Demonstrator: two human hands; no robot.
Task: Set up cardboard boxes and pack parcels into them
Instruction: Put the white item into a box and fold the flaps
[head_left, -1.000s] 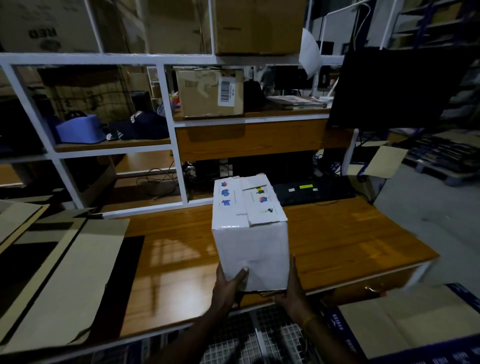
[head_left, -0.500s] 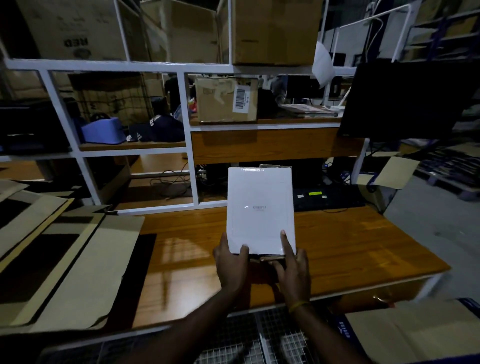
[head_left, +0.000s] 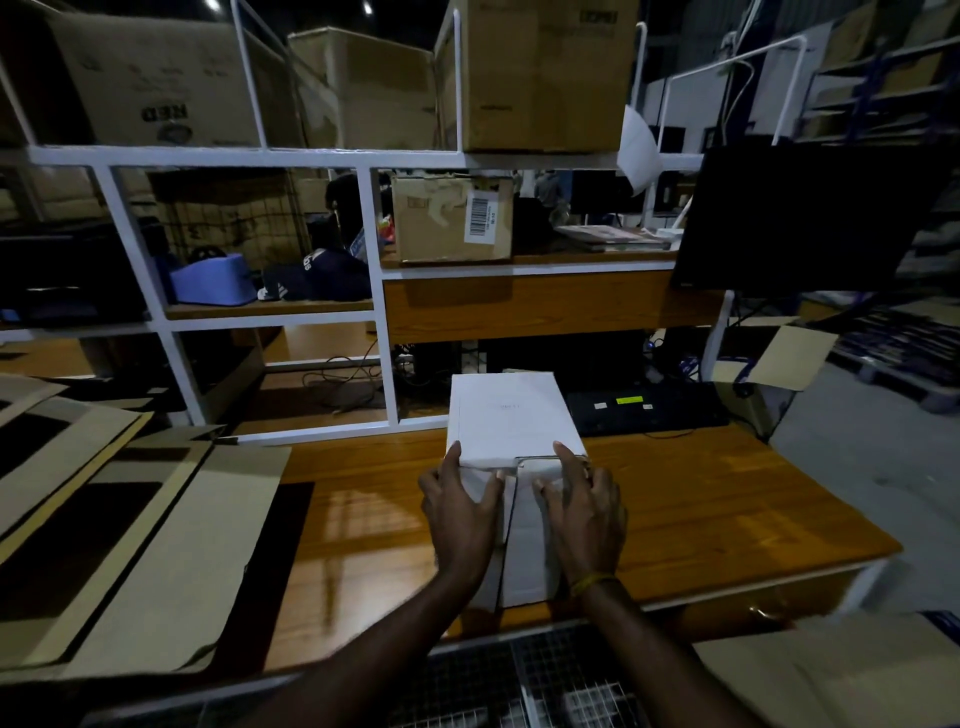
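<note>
One white box (head_left: 506, 415) sits on one wooden table (head_left: 727, 509), with two hands on it: left hand (head_left: 460, 512), right hand (head_left: 584, 506). Three large cardboard boxes line the top shelf, one smaller labelled carton (head_left: 449, 218) sits below, beside one dark monitor (head_left: 810, 218).

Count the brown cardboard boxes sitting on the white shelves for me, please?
4. Three stand on the top shelf: a left box, a middle box and a right box. A smaller barcode-labelled box sits on the shelf below. Others may be hidden.
</note>
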